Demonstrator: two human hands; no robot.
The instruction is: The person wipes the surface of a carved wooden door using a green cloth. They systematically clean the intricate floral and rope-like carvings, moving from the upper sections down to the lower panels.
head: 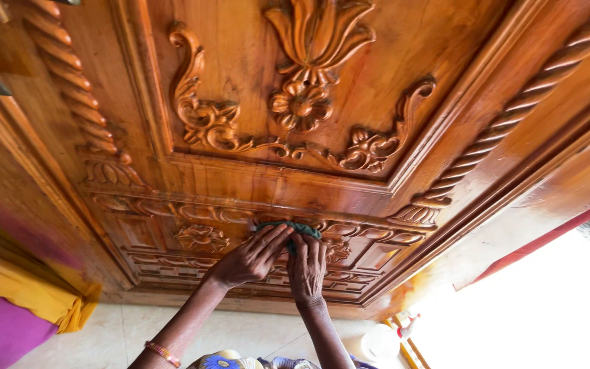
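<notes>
Both hands (278, 258) press a green cloth (293, 228) lying crosswise on the door (254, 184).

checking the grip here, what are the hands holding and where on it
Both hands, left hand and right hand, press a small dark green cloth against the carved wooden door. The fingers cover its lower edge, bunching it; only the top shows.

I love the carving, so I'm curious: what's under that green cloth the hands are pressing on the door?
The green cloth lies on a carved band of the wooden door, pressed by the left hand and right hand. The carving directly beneath it is covered.
</notes>
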